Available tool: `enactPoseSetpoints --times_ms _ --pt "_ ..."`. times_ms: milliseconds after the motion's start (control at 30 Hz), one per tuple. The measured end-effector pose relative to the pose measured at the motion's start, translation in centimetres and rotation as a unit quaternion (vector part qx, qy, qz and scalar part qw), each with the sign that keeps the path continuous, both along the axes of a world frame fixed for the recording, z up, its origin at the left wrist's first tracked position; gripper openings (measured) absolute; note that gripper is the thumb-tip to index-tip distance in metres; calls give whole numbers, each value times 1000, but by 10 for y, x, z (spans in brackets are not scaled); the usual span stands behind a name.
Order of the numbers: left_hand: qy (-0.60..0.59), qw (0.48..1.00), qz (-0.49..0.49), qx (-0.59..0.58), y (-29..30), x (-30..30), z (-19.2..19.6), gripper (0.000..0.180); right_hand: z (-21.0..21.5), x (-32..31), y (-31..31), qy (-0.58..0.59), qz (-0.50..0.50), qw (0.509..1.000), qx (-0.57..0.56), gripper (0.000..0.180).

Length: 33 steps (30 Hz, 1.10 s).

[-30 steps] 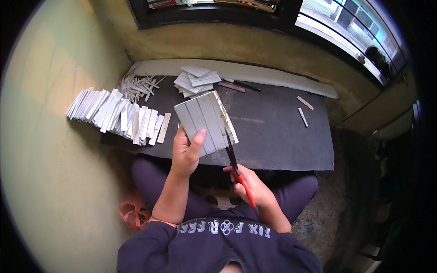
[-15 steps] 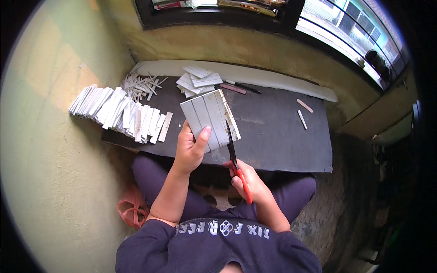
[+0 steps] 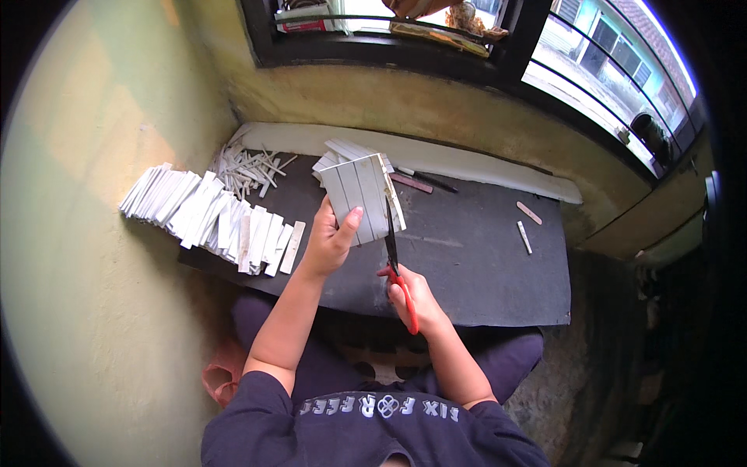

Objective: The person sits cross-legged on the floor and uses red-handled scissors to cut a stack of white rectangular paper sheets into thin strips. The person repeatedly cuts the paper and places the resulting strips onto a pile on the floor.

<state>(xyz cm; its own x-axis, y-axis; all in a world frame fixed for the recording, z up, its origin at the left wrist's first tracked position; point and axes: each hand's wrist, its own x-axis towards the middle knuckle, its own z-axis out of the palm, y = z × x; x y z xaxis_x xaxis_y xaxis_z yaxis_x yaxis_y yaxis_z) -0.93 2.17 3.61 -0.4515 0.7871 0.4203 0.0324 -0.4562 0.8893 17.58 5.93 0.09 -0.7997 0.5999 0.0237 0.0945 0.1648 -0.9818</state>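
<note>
Left hand (image 3: 328, 243): closed on a white panel (image 3: 354, 194), thumb on top face, rest of the fingers mostly hidden behind. Right hand (image 3: 420, 296): wrapped around scissors (image 3: 391, 245) by the handles.

Panel: center of frame, flat, whitish, roughly four-sided, thin dark parallel lines on its face; right edge rough, with brownish stains. Lines run steeply, upper left to lower right. Too square in this view to tell a long axis.

Scissors: red handles, dark slim blades, just right of center. Long axis near vertical, tips toward top of frame, handles toward bottom. Blades at panel's right edge; cannot tell how far apart they are.

Writing: pale lettering (image 3: 380, 406) with a ring-like emblem across dark shirt (image 3: 366, 440), bottom center, upside down in view.

Further out, on dark tabletop (image 3: 482, 257): panel stack (image 3: 348, 148) partly behind the held panel, white strips (image 3: 187, 206) at left, thin slivers (image 3: 253, 167) upper left, dark pen (image 3: 436, 181) above center.
</note>
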Motion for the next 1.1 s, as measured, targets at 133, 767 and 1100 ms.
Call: enactPoseSetpoints --times_ms 133,767,1100 --pt "-23 1000 -4 1 1 -7 -7 37 -7 -6 2 -9 3 1000 -17 56" --pt "-43 999 -6 -3 3 -19 -15 35 -15 -21 6 3 -25 998 54 61" --pt "-52 999 1 -4 5 -23 -18 34 -21 -24 10 -1 -21 999 28 53"
